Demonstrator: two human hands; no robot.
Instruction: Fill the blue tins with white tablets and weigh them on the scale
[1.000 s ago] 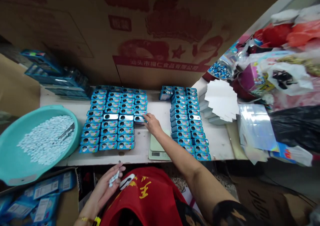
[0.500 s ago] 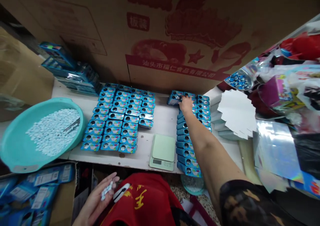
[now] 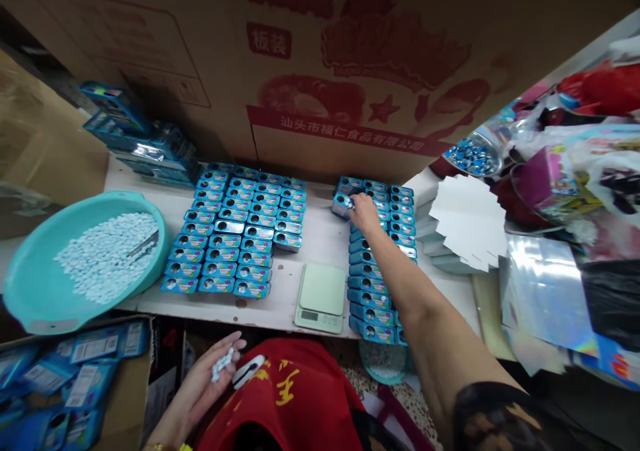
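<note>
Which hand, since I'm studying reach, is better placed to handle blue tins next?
Probably the right hand: it touches a blue tin, while the left hand cups white pieces, away from the tins.

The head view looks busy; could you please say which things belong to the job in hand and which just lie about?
Seemingly in use:
left hand, pale pieces in palm
right hand on blue tin
rows of tins
teal basin

Apparently lying about:
silvery sheets
black plastic
red bag

R arm (image 3: pixel 423 311) extends fwd, R hand (image 3: pixel 366 214) palm down in a pinch; L hand (image 3: pixel 213 379) sits lower & closer in, palm up, fingers (image 3: pixel 227 342) loosely curled.
</note>
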